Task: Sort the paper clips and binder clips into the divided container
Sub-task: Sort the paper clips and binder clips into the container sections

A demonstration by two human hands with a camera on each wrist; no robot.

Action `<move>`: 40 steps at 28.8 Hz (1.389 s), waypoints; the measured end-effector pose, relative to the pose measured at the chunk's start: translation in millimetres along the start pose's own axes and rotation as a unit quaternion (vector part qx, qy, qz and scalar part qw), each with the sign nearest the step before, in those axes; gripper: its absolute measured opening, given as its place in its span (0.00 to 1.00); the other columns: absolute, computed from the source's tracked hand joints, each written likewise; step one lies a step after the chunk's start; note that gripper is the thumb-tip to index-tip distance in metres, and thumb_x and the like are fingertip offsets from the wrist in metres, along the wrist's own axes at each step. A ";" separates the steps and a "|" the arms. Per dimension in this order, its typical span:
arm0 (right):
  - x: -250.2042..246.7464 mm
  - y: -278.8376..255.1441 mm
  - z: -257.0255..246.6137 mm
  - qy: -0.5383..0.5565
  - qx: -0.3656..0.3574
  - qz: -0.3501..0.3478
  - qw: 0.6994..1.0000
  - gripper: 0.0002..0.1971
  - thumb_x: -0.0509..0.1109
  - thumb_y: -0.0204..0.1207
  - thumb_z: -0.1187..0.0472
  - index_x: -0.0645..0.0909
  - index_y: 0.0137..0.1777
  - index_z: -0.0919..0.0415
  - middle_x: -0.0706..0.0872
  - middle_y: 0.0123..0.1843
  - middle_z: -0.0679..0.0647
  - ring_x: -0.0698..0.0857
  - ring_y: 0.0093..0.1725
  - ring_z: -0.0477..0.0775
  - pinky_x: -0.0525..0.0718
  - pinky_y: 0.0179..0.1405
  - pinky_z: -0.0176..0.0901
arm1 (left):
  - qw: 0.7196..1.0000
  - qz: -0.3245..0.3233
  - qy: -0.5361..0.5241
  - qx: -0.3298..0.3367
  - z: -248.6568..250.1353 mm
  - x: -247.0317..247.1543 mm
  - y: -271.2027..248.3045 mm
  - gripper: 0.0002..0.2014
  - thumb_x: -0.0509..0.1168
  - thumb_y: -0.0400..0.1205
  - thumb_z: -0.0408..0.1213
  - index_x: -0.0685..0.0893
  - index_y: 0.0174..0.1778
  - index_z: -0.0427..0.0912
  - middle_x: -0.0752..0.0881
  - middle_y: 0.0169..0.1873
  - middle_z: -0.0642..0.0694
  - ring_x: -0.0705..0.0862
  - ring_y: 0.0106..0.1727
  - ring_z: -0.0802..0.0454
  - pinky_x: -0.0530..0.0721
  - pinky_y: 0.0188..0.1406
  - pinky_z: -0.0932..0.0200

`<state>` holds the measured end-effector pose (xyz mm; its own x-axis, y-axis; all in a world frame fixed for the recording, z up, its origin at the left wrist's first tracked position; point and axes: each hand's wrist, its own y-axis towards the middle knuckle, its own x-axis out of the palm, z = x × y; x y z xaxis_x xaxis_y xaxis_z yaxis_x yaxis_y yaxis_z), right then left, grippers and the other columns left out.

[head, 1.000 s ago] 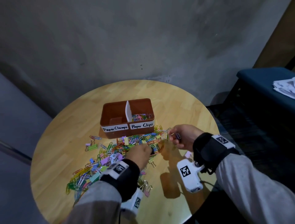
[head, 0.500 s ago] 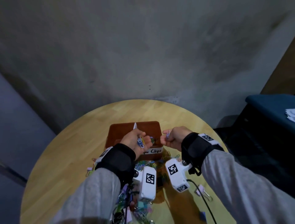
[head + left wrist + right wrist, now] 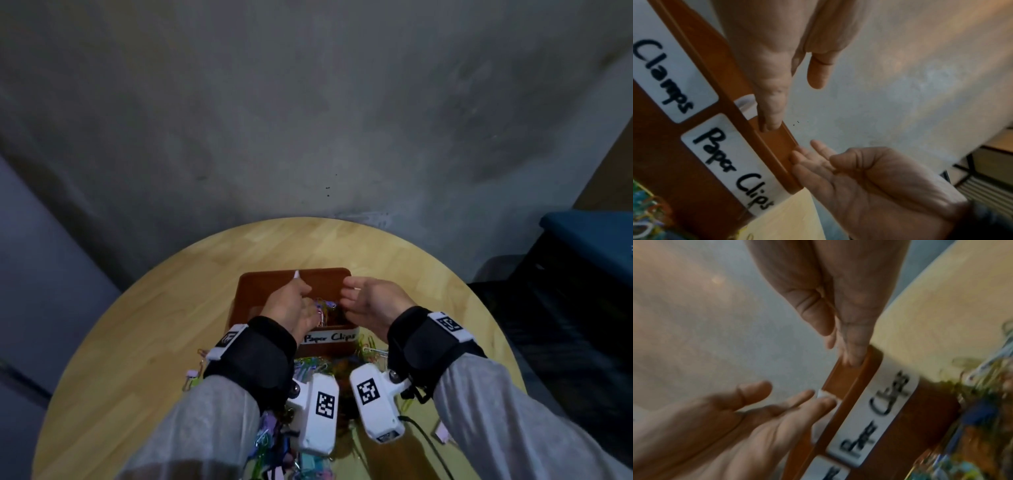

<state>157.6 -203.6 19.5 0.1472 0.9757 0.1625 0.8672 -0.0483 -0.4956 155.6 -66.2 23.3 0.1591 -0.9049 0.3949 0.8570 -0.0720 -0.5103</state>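
Both hands, left (image 3: 291, 305) and right (image 3: 371, 303), hung spread over the container's (image 3: 329, 274) paper-clip side, drop seemingly done; next, regrasping from the pile (image 3: 308, 365).

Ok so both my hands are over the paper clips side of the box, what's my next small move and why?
Probably draw both hands back to the pile for more. The left hand and right hand look open and empty over the Paper Clips compartment, and many clips remain unsorted on the table.
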 end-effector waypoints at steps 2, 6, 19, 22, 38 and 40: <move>-17.7 -8.7 -0.2 -0.041 -0.024 0.024 0.999 0.17 0.53 0.80 0.76 0.81 0.57 0.63 0.87 0.54 0.61 0.86 0.49 0.61 0.84 0.50 0.52 | 0.997 -0.002 0.073 0.017 -3.9 -1.4 -5.6 0.15 0.55 0.87 0.32 0.75 0.68 0.30 0.79 0.67 0.32 0.81 0.64 0.39 0.80 0.58 0.53; -46.9 -6.9 17.1 -0.187 -0.064 0.120 0.973 0.14 0.57 0.77 0.76 0.78 0.38 0.59 0.83 0.37 0.59 0.79 0.30 0.57 0.78 0.31 0.44 | 0.968 0.002 0.234 0.094 -19.2 -3.9 -17.2 0.11 0.57 0.86 0.30 0.83 0.57 0.33 0.85 0.47 0.38 0.84 0.40 0.48 0.83 0.39 0.56; -50.9 13.0 68.8 -0.722 -0.074 -0.035 0.687 0.33 0.64 0.78 0.64 0.61 0.80 0.40 0.68 0.70 0.55 0.68 0.70 0.62 0.77 0.62 0.51 | 0.664 -0.067 0.729 0.154 -76.0 -15.0 -1.8 0.19 0.60 0.83 0.30 0.83 0.65 0.54 0.80 0.68 0.49 0.79 0.66 0.49 0.80 0.66 0.51; -50.2 6.8 69.3 -0.728 -0.084 -0.046 0.679 0.29 0.65 0.78 0.63 0.66 0.78 0.45 0.69 0.66 0.57 0.71 0.67 0.63 0.77 0.59 0.51 | 0.633 -0.082 0.757 0.142 -82.3 -14.4 4.0 0.24 0.62 0.82 0.29 0.79 0.71 0.57 0.78 0.71 0.49 0.77 0.70 0.48 0.79 0.68 0.50; -45.9 -57.9 92.7 -0.642 -0.069 0.018 0.763 0.08 0.67 0.74 0.68 0.87 0.48 0.62 0.87 0.53 0.60 0.85 0.53 0.59 0.80 0.49 0.42 | 0.607 -0.110 0.778 0.119 -98.6 -30.6 -28.8 0.24 0.62 0.80 0.25 0.82 0.69 0.53 0.81 0.69 0.48 0.80 0.69 0.48 0.80 0.68 0.49; -51.1 -62.7 92.3 -0.587 -0.070 0.039 0.806 0.05 0.71 0.71 0.68 0.86 0.39 0.58 0.89 0.47 0.57 0.86 0.48 0.55 0.82 0.46 0.39 | 0.611 -0.104 0.774 0.129 -99.3 -32.0 -34.5 0.24 0.61 0.80 0.23 0.83 0.68 0.52 0.82 0.68 0.47 0.81 0.67 0.46 0.81 0.67 0.49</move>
<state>51.8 -230.7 -36.5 -0.2765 0.4944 -0.8241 0.9341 -0.0633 -0.3514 72.3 -76.5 -47.7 -0.4505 -0.2137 -0.8668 0.8598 -0.3654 -0.3568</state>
